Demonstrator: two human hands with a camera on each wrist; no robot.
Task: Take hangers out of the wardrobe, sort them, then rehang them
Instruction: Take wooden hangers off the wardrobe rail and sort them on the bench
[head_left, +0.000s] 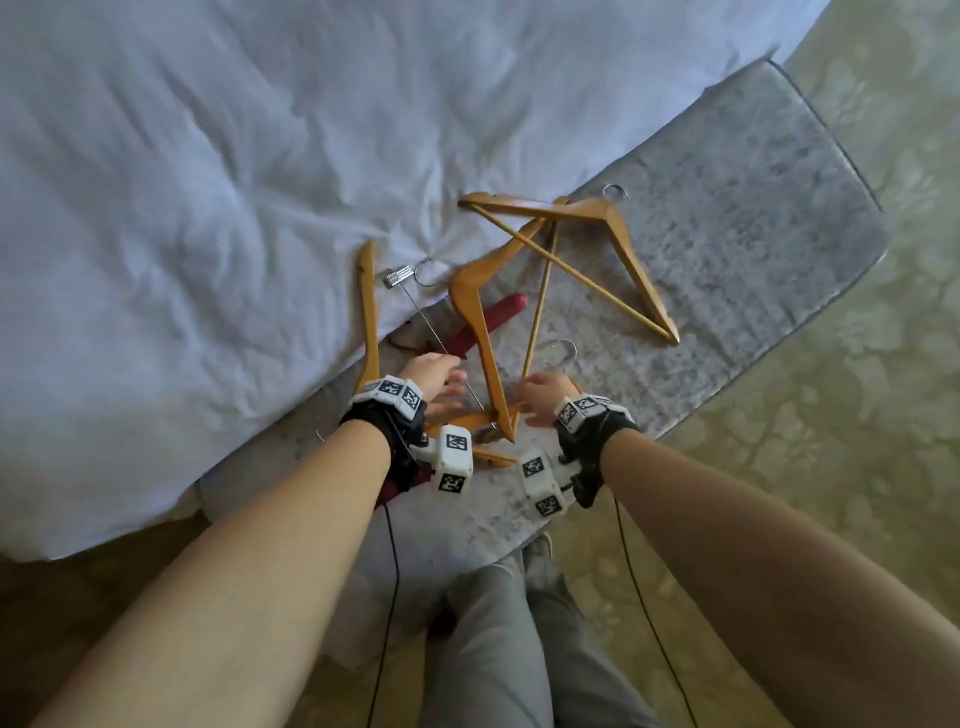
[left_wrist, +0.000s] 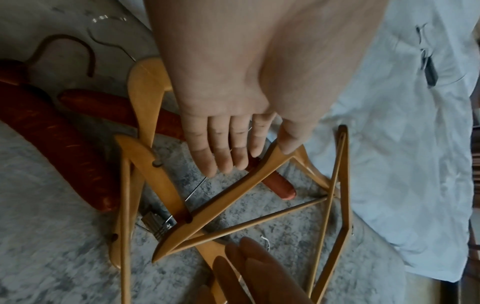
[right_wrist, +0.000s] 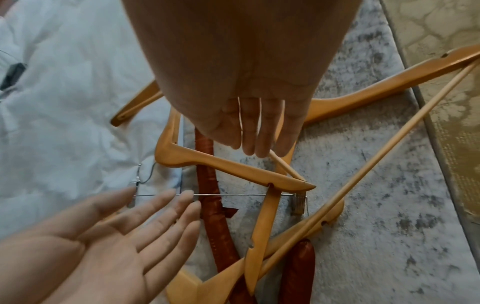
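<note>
Both hands (head_left: 434, 382) (head_left: 543, 397) hover flat-fingered over tangled wooden hangers (head_left: 480, 332).

Both bare forearms reach forward and down, side by side. Left hand (head_left: 432, 379) spread flat, fingers straight, palm turned inward — gripping nothing. Right hand (head_left: 545, 392) just beside it, fingers extended and close together, pointing down — also gripping nothing.

A grey mottled bench (head_left: 727, 218) runs from lower centre to upper right of the head view, beside a bed under a white duvet (head_left: 182, 182) at left. On the bench lie overlapping wooden hangers (head_left: 618, 244), red padded hangers (head_left: 483, 327) and a metal clip hanger (head_left: 410, 280) whose clip end lies on the duvet.
</note>
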